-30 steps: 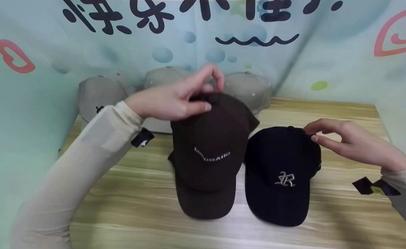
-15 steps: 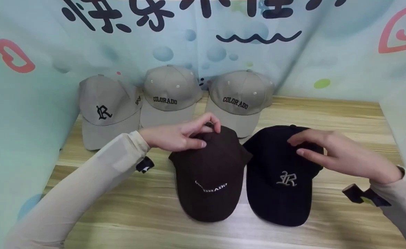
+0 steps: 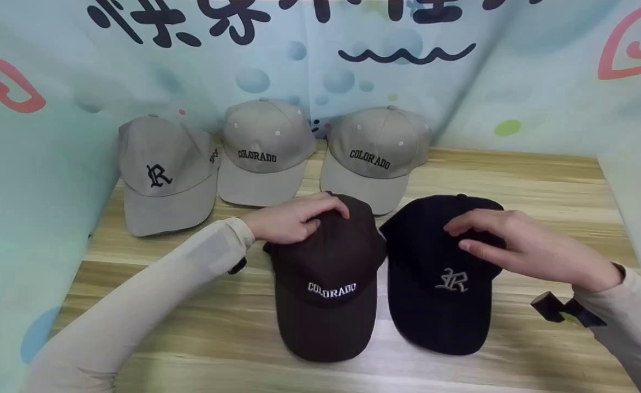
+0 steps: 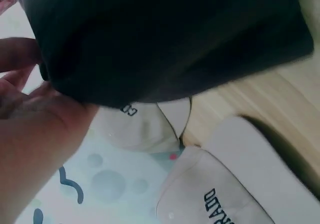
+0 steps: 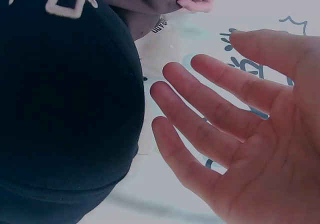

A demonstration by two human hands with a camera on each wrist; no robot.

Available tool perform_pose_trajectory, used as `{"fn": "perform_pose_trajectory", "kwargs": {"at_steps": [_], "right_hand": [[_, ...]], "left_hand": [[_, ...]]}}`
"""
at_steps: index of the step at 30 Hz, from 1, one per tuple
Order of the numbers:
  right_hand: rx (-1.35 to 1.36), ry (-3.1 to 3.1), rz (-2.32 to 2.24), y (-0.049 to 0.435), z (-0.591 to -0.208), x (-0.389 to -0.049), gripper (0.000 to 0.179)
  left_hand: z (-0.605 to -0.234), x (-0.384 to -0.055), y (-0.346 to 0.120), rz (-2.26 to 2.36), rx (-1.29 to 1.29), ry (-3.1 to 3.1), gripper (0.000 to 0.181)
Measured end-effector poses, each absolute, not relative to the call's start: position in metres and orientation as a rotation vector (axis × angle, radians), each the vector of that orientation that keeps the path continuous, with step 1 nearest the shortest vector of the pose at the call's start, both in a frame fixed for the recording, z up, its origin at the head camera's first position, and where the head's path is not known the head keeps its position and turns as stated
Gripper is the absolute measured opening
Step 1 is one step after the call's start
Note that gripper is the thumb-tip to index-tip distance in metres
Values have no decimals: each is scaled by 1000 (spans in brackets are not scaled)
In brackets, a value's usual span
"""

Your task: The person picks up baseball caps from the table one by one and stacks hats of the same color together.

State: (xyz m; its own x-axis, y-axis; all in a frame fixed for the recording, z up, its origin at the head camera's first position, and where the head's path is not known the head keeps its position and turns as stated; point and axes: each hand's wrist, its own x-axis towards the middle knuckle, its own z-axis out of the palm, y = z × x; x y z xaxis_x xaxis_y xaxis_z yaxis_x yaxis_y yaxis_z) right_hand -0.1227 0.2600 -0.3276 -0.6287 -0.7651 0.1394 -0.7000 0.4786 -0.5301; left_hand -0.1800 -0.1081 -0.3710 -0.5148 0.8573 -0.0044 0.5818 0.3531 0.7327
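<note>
My left hand grips the crown of a dark brown baseball cap with white COLORADO lettering, its brim toward me. In the left wrist view, the brown cap fills the top, with the left hand at its edge. Beside it on the right stands a black baseball cap with a pale R emblem. My right hand hovers over the black cap's crown. The right wrist view shows the right hand with spread, nearly straight fingers, apart from the black cap.
Behind, three light grey caps stand in a row: one with a black R, one COLORADO cap in the middle, another COLORADO cap at the right. A printed cloth backdrop encloses the wooden table.
My left hand has lowered the brown cap from above the table to beside the black one, uncovering the grey caps. The right hand has left the black cap's edge and shifted left over its crown.
</note>
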Motion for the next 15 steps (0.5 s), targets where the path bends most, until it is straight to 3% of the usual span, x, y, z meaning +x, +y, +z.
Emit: {"fn": "perform_pose_trajectory", "kwargs": {"at_steps": [7, 15], "right_hand": [[-1302, 2587, -852, 257, -330, -123, 24], [-1298, 2595, -853, 257, -332, -124, 25]], "left_hand": [[-364, -153, -105, 763, 1278, 2481, 42], [-380, -115, -106, 292, 1346, 2591, 106]]}}
